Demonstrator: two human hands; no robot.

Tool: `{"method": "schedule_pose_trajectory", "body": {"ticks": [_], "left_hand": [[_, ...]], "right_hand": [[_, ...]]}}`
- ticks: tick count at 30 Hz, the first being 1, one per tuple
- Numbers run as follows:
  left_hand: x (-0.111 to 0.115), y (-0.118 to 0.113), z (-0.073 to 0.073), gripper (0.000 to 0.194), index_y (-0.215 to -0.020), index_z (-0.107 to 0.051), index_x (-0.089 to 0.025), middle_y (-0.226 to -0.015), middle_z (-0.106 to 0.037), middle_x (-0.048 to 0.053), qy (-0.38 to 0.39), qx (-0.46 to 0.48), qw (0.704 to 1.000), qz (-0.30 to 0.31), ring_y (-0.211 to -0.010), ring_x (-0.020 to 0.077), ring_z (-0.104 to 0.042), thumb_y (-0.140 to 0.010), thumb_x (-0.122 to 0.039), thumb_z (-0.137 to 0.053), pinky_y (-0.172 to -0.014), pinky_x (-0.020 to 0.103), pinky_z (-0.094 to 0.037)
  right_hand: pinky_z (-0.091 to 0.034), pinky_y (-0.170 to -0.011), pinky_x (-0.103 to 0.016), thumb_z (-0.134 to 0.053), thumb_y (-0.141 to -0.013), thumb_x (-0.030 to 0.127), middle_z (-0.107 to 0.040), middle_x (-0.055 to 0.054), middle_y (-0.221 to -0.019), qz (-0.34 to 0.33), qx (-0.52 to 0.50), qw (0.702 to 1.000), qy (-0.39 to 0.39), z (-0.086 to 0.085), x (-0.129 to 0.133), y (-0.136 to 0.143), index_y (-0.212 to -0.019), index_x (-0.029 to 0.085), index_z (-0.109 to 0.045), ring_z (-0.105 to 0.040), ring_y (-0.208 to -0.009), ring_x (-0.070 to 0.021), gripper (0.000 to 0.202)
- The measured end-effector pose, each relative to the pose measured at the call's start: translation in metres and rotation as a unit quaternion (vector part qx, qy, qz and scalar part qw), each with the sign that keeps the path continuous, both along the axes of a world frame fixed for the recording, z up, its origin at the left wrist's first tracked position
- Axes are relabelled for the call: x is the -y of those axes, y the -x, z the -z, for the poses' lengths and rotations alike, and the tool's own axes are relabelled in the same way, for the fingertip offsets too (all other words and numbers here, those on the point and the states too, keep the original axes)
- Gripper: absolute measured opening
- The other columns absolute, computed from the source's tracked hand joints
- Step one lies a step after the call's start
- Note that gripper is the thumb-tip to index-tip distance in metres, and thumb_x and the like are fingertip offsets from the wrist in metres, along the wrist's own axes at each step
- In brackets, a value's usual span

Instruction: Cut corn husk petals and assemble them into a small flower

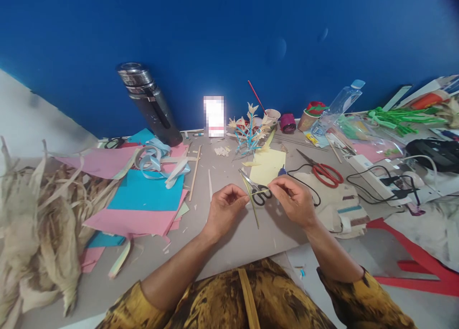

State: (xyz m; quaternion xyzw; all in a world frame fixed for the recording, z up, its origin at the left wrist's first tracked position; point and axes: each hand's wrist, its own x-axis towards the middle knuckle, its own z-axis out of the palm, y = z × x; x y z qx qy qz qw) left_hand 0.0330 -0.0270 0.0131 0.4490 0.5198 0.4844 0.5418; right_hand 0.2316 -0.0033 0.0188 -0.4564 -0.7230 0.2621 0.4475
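Note:
Between my two hands stretches a thin yellow-green strip [258, 192], pinched at one end by my left hand [229, 205] and at the other by my right hand [291, 199]. Both hands have their fingers closed. Behind the strip, black-handled scissors [258, 198] lie on the table with their blades pointing away to the left. A longer green strip [254, 213] lies on the table below the held one. Just beyond the scissors is a sheet of pale yellow paper [269, 164]. Farther back stand cream-coloured craft flowers on blue stems [251, 137].
Pink and blue paper [145, 190], a ribbon roll [148, 157] and dried husks [46, 233] cover the left side. A dark flask [150, 104] stands near the wall. To the right are red-handled scissors [324, 173], a power strip [373, 180] with cables and a plastic bottle [339, 108].

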Motion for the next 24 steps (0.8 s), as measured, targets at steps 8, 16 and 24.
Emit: {"method": "schedule_pose_trajectory", "body": {"ticks": [8, 16, 24], "left_hand": [[0.0, 0.0003, 0.0006, 0.016, -0.068, -0.063, -0.017, -0.059, -0.058, -0.002, -0.001, -0.005, 1.0, 0.001, -0.055, 0.0103, -0.049, -0.072, -0.029, -0.074, -0.055, 0.023, -0.039], [0.0022, 0.0017, -0.0048, 0.02, -0.075, -0.067, -0.017, -0.063, -0.061, 0.001, -0.006, 0.002, 1.0, 0.02, -0.06, 0.0126, -0.053, -0.078, -0.037, -0.068, -0.06, 0.025, -0.043], [0.0013, 0.001, -0.0006, 0.016, -0.069, -0.068, -0.017, -0.058, -0.058, 0.0, 0.008, -0.027, 0.999, 0.039, -0.054, 0.0113, -0.048, -0.075, -0.032, -0.07, -0.054, 0.024, -0.038]], "right_hand": [[-0.042, -0.056, -0.025, -0.062, -0.09, 0.02, -0.067, -0.003, -0.079, -0.019, 0.004, 1.0, -0.014, -0.0018, 0.003, 0.0048, -0.082, 0.018, -0.067, -0.056, -0.064, -0.0132, 0.01], [-0.044, -0.059, -0.025, -0.062, -0.091, 0.019, -0.068, -0.003, -0.079, -0.027, 0.014, 0.999, -0.034, -0.0006, 0.0023, 0.0047, -0.081, 0.019, -0.066, -0.058, -0.067, -0.0137, 0.011], [-0.045, -0.06, -0.025, -0.061, -0.091, 0.018, -0.068, -0.003, -0.079, -0.03, 0.014, 0.999, -0.039, -0.0037, 0.0023, 0.0066, -0.081, 0.019, -0.067, -0.059, -0.068, -0.0139, 0.011]]}}
